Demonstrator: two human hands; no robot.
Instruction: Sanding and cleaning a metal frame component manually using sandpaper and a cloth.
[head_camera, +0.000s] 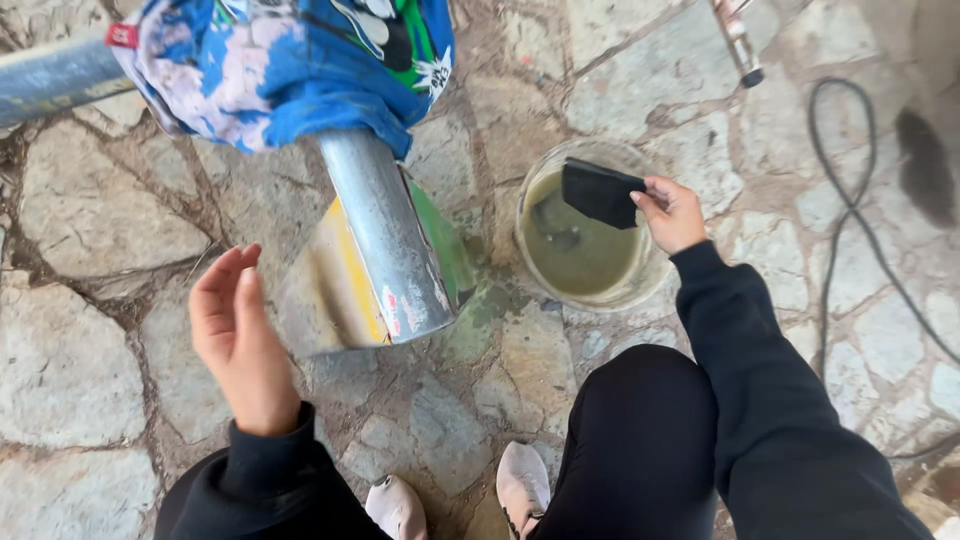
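The person crouches on the stone paving (80, 370), and everything gathers around the clear bowl (640, 285) of murky greenish water set on the ground. The right hand (672, 212) hangs at the bowl's far-right rim, fingers pinched tight on a dark square sheet (598, 192) — it looks like wet abrasive paper — held over the water so any drips would fall back in rather than on the stones. To the left of the bowl a metal tube (385, 235) slants down toward the viewer, its bare grey face turned up, with scuffed yellow and green paint showing along its sides. A blue patterned cloth (290, 60) wraps the tube's upper end, well up and left of the bowl, perhaps to shield that part. The left hand (240, 345) hovers left of the tube, open and empty, fingers straight and close together, touching nothing — near enough to steady the tube.

Right of the bowl a black cable (850, 200) loops across the stones, and above it a slim tool tip (740, 45) pokes in. The person's knee (640, 400) and pale shoes (522, 485) crowd the space just below the bowl.
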